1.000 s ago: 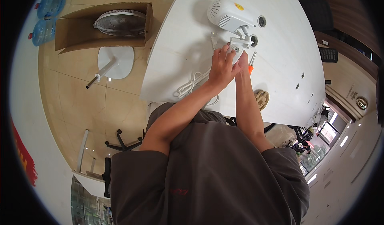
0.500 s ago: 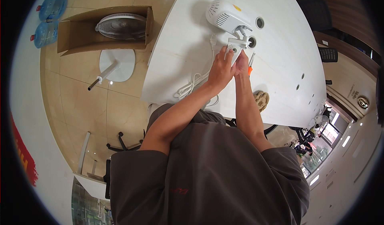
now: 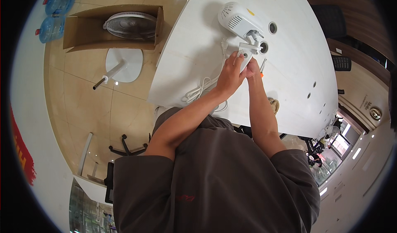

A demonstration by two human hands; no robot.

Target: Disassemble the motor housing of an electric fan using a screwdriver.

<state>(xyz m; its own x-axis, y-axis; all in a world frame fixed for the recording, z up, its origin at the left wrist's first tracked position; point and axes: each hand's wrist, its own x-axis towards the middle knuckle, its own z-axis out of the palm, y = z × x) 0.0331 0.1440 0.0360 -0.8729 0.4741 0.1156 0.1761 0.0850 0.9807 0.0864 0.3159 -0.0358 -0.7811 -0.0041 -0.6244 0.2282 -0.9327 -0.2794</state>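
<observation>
Left hand (image 3: 229, 75) clamped white neck piece (image 3: 245, 55), nearside of motor housing (image 3: 240, 20); right hand (image 3: 252, 69) beside it, grip couldn't tell. Step seemed adjusting piece; next move likely called for steady hold.

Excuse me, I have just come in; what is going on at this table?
A person at the white table has the left hand on a white part, the right hand close against it, next to a white vented housing. An orange-handled screwdriver lies by the right hand. On the floor are a white stand and a cardboard box holding a fan grille.
</observation>
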